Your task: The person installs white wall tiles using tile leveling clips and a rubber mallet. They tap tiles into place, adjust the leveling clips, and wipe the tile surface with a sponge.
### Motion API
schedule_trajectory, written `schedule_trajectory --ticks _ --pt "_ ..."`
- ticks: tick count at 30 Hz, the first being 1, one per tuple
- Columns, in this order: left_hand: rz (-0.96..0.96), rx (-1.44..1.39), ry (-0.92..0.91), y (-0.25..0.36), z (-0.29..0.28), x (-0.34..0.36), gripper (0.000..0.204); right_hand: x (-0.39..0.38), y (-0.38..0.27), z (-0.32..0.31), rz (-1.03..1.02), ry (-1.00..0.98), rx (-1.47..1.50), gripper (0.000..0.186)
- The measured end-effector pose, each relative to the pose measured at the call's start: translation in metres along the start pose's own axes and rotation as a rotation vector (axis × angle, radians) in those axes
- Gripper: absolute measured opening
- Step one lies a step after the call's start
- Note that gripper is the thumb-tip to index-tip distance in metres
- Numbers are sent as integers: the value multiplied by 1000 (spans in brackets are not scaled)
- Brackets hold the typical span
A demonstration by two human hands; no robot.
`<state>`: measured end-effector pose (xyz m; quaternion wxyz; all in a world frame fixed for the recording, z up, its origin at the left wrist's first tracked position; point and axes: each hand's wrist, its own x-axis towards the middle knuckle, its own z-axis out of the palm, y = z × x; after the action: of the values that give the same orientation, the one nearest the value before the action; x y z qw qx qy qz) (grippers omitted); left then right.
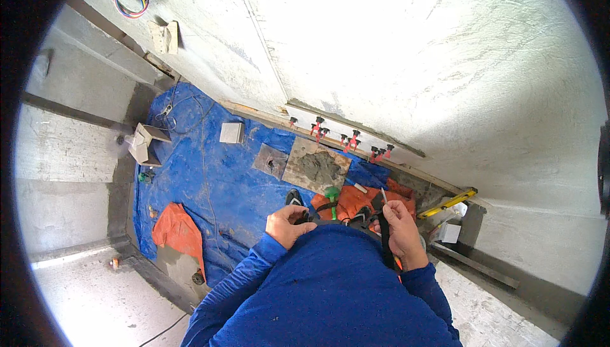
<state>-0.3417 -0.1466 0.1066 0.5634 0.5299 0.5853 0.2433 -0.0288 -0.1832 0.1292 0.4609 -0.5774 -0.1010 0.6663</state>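
Observation:
My left hand [289, 225] is closed in front of my waist, its thumb and fingers near a small dark piece that I cannot make out. My right hand [403, 233] is closed on a black strap [385, 240], which hangs down along my side. A thin pale pointed stick [384, 196] sticks up at its fingertips. Below the hands show my dark shoes [293, 198], an orange sheet [351, 205] and a green-handled tool [332, 193], partly hidden by my body.
A blue tarp [238, 182] covers the floor. On it lie a board with grey mortar [321, 166], a stack of tiles [232, 132] and an orange bag [179, 229]. Red-and-black tile clips [351, 140] line the wall base. A yellow level [450, 203] leans at right, near a white box [448, 233].

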Motion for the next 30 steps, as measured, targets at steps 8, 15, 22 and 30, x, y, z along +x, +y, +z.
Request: schedule_trajectory --ticks 8,15,22,30 --pt "-162 -136 -244 7 -10 17 27 -1 1 7 -39 -38 -27 15" --pt "-328 -406 -234 -32 -53 40 40 -3 -6 -3 -42 7 -65 16" --pt "-411 -1021 18 -47 -27 32 33 4 -3 -21 -76 12 2 15" --pt "-297 -378 -425 -52 19 24 67 3 -3 -4 -71 1 -44 13"
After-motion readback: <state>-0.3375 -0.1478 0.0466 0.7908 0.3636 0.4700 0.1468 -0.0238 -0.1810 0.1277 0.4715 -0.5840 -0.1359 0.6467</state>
